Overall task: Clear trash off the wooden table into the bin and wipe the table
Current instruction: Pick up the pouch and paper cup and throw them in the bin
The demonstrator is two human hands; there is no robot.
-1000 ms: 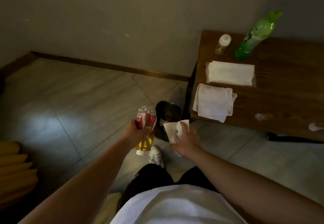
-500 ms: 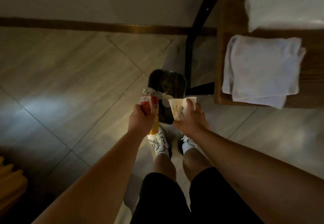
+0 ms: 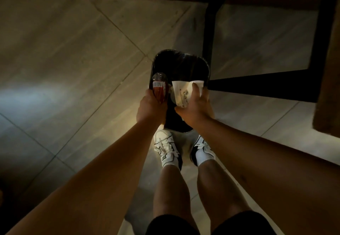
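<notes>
My left hand (image 3: 150,106) grips a plastic bottle (image 3: 159,87) with a red label, fingers curled round it, its top end pointing to 12 o'clock. My right hand (image 3: 196,108) pinches a white paper cup (image 3: 184,93), thumb pressed on its side. Both are held over the black bin (image 3: 181,63), which stands on the tiled floor (image 3: 73,50) at 12 o'clock from my white shoes (image 3: 166,147). Black table frame (image 3: 209,32) just beside the bin at 2 o'clock; edge of the wooden table (image 3: 329,87) at 3 o'clock.

White sneakers (image 3: 168,149) on tiled floor (image 3: 73,54)
</notes>
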